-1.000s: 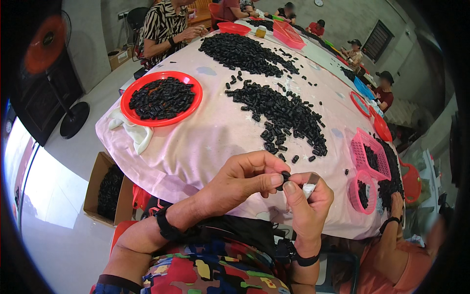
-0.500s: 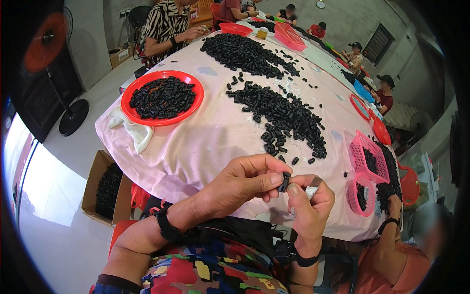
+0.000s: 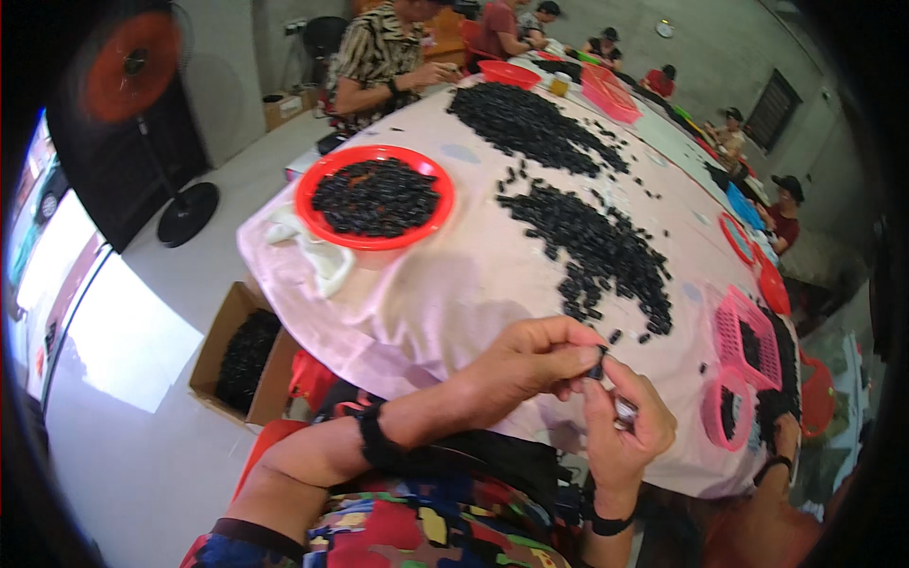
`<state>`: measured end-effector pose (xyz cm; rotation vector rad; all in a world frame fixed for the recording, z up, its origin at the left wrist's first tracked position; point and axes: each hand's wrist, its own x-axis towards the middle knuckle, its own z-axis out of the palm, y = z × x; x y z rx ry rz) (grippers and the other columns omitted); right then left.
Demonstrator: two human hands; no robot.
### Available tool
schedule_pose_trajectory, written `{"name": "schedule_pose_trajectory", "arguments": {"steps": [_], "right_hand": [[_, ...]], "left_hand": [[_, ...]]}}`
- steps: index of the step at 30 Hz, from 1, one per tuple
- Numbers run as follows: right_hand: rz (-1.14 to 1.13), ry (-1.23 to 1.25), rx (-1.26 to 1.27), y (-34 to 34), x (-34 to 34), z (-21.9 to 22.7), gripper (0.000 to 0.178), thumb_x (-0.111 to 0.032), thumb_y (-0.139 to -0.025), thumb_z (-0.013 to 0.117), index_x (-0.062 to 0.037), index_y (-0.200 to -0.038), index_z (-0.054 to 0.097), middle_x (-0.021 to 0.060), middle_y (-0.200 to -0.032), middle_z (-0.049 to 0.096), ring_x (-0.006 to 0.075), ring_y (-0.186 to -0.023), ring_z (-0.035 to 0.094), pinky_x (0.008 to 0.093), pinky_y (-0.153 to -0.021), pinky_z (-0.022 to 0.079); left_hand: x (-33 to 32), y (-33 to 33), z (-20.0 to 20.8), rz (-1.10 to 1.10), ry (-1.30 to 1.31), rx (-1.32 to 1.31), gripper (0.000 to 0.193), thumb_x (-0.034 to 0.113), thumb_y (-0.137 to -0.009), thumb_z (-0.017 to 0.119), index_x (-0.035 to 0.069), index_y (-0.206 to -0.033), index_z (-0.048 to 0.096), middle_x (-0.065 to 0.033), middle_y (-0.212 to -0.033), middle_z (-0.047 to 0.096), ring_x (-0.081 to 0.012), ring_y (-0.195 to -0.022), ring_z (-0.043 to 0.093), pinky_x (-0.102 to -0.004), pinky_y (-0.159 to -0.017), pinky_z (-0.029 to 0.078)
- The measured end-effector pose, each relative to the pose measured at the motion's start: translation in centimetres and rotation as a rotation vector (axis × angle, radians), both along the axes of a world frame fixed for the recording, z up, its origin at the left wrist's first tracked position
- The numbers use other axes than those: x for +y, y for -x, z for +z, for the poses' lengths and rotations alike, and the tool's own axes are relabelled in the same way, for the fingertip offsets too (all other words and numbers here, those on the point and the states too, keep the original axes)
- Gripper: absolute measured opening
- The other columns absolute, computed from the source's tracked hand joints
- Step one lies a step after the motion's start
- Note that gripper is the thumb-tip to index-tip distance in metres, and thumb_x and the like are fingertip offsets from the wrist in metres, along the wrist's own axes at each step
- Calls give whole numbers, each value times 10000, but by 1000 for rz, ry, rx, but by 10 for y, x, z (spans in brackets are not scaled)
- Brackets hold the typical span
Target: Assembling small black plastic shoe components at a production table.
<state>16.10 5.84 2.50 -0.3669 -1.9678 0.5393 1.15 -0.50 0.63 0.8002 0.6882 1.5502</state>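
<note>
**Both hands up at near edge of tabletop (image 3: 426, 312), one small black piece (image 3: 597, 365) between them**

Biggest first. Tabletop: long, runs away to upper right, near part under a pale pink cloth. Several people seated along it; one in a striped top (image 3: 379, 57) at the far left side, another's hand (image 3: 785, 435) low on the right, beside the pink baskets.

Floor, left: standing fan (image 3: 134, 62), orange head, round black base. Open cardboard box (image 3: 272, 379) just beside the tabletop's left corner, dark pieces inside.

On the cloth: two loose heaps of small black parts. Far heap (image 3: 525, 123) is the wider spread; near heap (image 3: 597, 246) thins into strays toward the hands. Left of them, round red tray (image 3: 374, 242), filled with black parts, orange-red base showing in spots. White cloth (image 3: 327, 263) lies bunched against the tray's near left side.

Right edge: pink rectangular basket (image 3: 769, 364) with round pink basket (image 3: 746, 417) just in front, dark parts visible in both. Far end: red basin (image 3: 509, 74), small yellowish jar (image 3: 560, 83) next to it.

Left hand (image 3: 544, 364): thumb and forefinger pinching the black piece, just in front of the near heap's last strays, held above the cloth. Right hand (image 3: 632, 417): fingers curled round a whitish item (image 3: 625, 410), kind unclear; thumb and forefinger up against the piece's near end. Exact contact there is blurred, can't tell how firm.
</note>
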Motion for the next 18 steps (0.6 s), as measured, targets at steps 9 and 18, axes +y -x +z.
{"name": "schedule_pose_trajectory", "arguments": {"steps": [9,18], "right_hand": [[-103,-37,-75,2,6,-12,107,-17,-769,707,3,-848,637,88,-647,614,153,-490,539,260,-461,403],[-104,182,-67,3,17,-9,68,-13,-824,663,27,-855,619,56,-676,631,58,-551,510,207,-502,406]], "left_hand": [[17,30,-16,137,57,-294,141,167,-939,572,44,-1008,585,-16,-836,607,-91,-709,557,-218,-664,459],[18,183,-28,652,-41,-743,230,127,-946,515,-63,-1065,467,-198,-924,617,-273,-876,636,-326,-802,548]]}}
